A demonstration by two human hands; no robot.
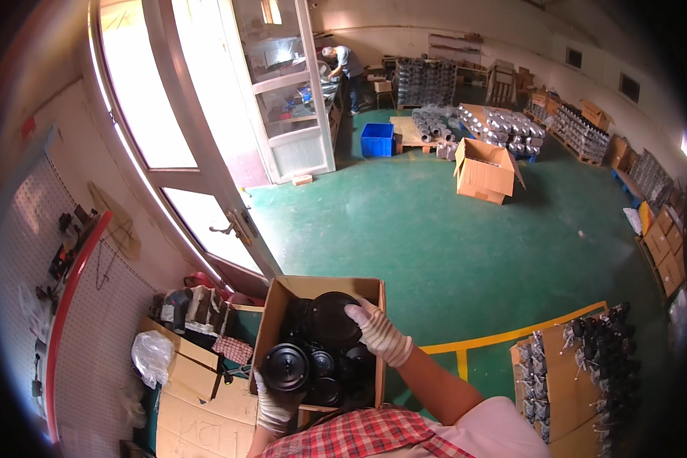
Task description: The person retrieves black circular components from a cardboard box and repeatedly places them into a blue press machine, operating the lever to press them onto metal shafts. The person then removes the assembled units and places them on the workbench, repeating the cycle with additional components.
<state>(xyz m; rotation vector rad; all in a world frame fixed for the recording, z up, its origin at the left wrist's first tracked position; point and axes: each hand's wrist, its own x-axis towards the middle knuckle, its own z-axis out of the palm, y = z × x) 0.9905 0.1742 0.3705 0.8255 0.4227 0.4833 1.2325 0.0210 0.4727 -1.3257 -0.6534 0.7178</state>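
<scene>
An open cardboard box [271, 330] full of round black parts sits in front of me. My left hand [273, 403], in a white glove, grips a round black ribbed part [285, 367] at the box's near left. My gloved right hand [379, 333] reaches in from the right and rests its fingers on a larger black disc [331, 319] near the top of the pile. Both forearms come up from the lower edge over a red checked cloth [359, 435].
Flat cardboard boxes [198, 397] and a white plastic bag [151, 355] lie to my left by a pegboard wall. A board with dark parts [580, 366] stands at right. Beyond are green floor, a yellow line [511, 334], an open box [485, 169], a blue crate [377, 140], pallets and a distant person [343, 65].
</scene>
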